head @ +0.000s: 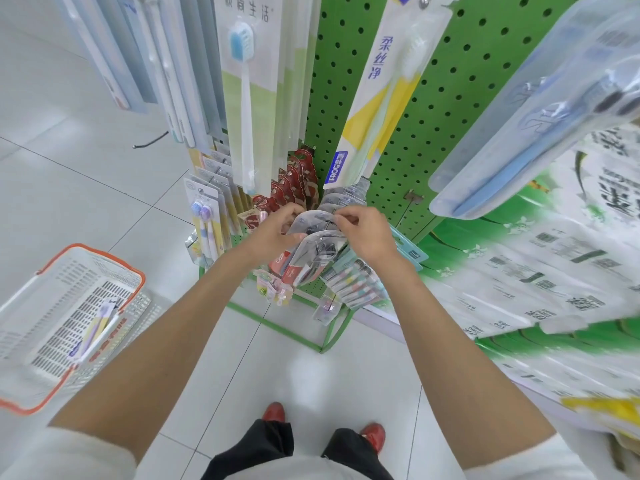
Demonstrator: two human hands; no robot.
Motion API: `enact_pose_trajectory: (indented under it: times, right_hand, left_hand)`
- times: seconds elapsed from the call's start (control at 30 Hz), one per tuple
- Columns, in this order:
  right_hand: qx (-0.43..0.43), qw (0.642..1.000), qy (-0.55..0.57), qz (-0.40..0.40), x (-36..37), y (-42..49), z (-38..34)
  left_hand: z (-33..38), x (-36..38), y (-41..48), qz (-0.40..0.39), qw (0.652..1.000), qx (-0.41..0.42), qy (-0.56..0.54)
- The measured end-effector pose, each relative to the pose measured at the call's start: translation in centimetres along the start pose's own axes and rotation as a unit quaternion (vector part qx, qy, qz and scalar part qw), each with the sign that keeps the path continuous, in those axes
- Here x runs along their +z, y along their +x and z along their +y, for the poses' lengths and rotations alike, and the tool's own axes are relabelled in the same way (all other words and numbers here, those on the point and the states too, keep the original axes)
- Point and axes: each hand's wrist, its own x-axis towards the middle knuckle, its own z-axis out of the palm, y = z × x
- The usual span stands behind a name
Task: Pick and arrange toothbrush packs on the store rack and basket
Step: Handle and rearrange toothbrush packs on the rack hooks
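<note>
Both my hands reach down to a row of clear toothbrush packs [320, 247] hanging on a hook of the green pegboard rack [433, 98]. My left hand [273, 233] grips the left edge of the front packs. My right hand [363, 233] pinches the top of a pack near the hook. Red packs [294, 185] hang just behind, and purple-and-white packs [204, 216] hang to the left. A white basket with an orange rim [131, 268] stands on the floor at lower left, holding one toothbrush pack [97, 327].
Tall toothbrush packs [246, 98] hang overhead, with a yellow-and-white pack [381, 98] on the pegboard and a clear blue pack [519, 133] at upper right. Green-and-white tissue bundles [536, 271] fill the right. The rack's green wire base [322, 348] juts onto the white tiled floor by my feet.
</note>
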Motion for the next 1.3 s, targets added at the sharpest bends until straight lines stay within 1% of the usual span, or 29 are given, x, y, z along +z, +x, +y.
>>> enact_pose_trajectory:
  times: [0.1,0.17,0.3,0.43,0.57,0.7,0.87,0.97,1.1,1.23,1.3]
  right_hand:
    - [0.004,1.000,-0.008,-0.029,-0.2,0.6,-0.2]
    - [-0.009,0.999,-0.020,-0.036,-0.4,0.7,-0.1]
    - [-0.025,0.998,-0.037,-0.038,-0.6,0.4,1.2]
    - [-0.067,0.994,-0.081,-0.005,-0.3,0.1,2.1]
    - [-0.071,0.991,-0.116,0.018,-0.3,-0.3,2.8]
    - [-0.076,0.989,-0.123,0.023,-0.2,-0.5,3.1]
    - [-0.093,0.988,-0.109,0.058,0.2,-1.8,2.9]
    - [-0.098,0.989,-0.101,0.044,0.8,-2.8,2.8]
    - [-0.086,0.990,-0.102,0.038,1.3,-3.0,3.1]
    - [-0.097,0.988,-0.112,0.044,1.3,-3.1,3.0]
    - [-0.102,0.988,-0.110,0.049,1.2,-3.3,2.9]
  left_hand:
    - [0.1,0.1,0.1,0.000,0.999,-0.013,-0.035]
    - [0.1,0.1,0.0,0.009,0.998,-0.026,-0.060]
    - [0.2,0.8,-0.9,0.002,0.997,-0.054,-0.048]
    - [0.7,1.7,-1.5,0.005,0.998,-0.044,-0.047]
    - [1.1,1.8,-1.1,-0.011,0.998,-0.045,-0.041]
    - [0.7,1.4,-0.6,-0.023,0.996,-0.048,-0.067]
    - [1.8,1.0,-0.5,-0.015,0.998,-0.034,-0.052]
    - [2.0,0.9,0.1,0.010,0.999,-0.014,-0.046]
    - [2.2,1.6,2.0,0.036,0.999,-0.014,-0.012]
    - [2.5,2.2,3.5,0.113,0.992,0.011,0.059]
    - [2.7,2.2,3.9,0.133,0.988,0.029,0.078]
